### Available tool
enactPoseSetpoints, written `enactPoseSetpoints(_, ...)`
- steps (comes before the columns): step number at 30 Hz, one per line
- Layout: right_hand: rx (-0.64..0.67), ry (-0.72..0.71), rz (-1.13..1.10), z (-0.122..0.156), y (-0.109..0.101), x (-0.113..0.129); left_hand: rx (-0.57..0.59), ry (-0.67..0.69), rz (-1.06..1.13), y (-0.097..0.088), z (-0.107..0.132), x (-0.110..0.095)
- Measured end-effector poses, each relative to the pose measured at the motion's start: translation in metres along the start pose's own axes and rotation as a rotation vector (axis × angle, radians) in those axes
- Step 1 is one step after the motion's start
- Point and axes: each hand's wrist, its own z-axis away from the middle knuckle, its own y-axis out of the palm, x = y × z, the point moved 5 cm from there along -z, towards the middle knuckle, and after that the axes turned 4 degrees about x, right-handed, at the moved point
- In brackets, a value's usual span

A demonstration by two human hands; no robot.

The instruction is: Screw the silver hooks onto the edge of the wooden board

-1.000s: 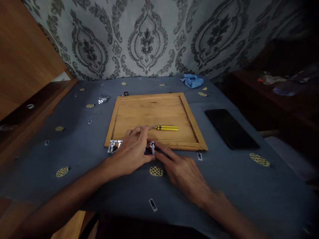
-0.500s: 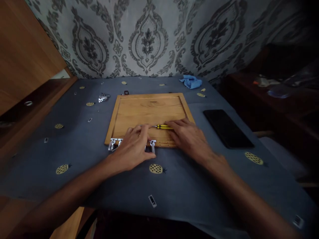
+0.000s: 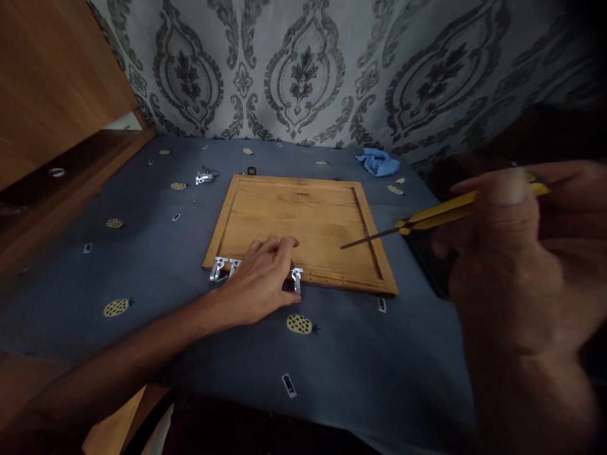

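Observation:
A wooden panel [image 3: 303, 215] with a raised frame lies flat on a blue cloth. My left hand [image 3: 258, 284] rests on its near edge, fingers curled over a metal hinge [image 3: 297, 278]; another hinge piece [image 3: 220, 267] shows just left of the hand. My right hand [image 3: 516, 253] is raised close to the camera at the right, large and blurred. It grips a yellow-handled screwdriver [image 3: 441, 215] whose thin shaft points left over the panel's right side.
The blue cloth [image 3: 142, 265] with pineapple print covers the surface. A metal part [image 3: 203, 177] lies at the back left, a blue rag [image 3: 379, 163] at the back right. Patterned wallpaper stands behind. A wooden cabinet [image 3: 52, 95] rises at the left.
My right hand picked the screwdriver off the panel and lifted it up to the right, close to the camera. My left hand stayed on the hinge.

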Motion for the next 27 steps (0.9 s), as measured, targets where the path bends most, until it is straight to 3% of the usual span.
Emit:
enactPoseSetpoints(5,0.159,0.108,-0.146,0.023,0.030,-0.002,0.019,-0.018,0.000,0.000,-0.001,-0.001)
enactPoseSetpoints(7,0.166,0.113,-0.156,0.029,0.037,-0.006,0.030,-0.034,0.001,0.000,-0.001,-0.001)
enactPoseSetpoints(27,0.311,0.129,-0.120,0.048,0.052,-0.022,-0.013,-0.002,0.006,0.001,-0.001,0.001)
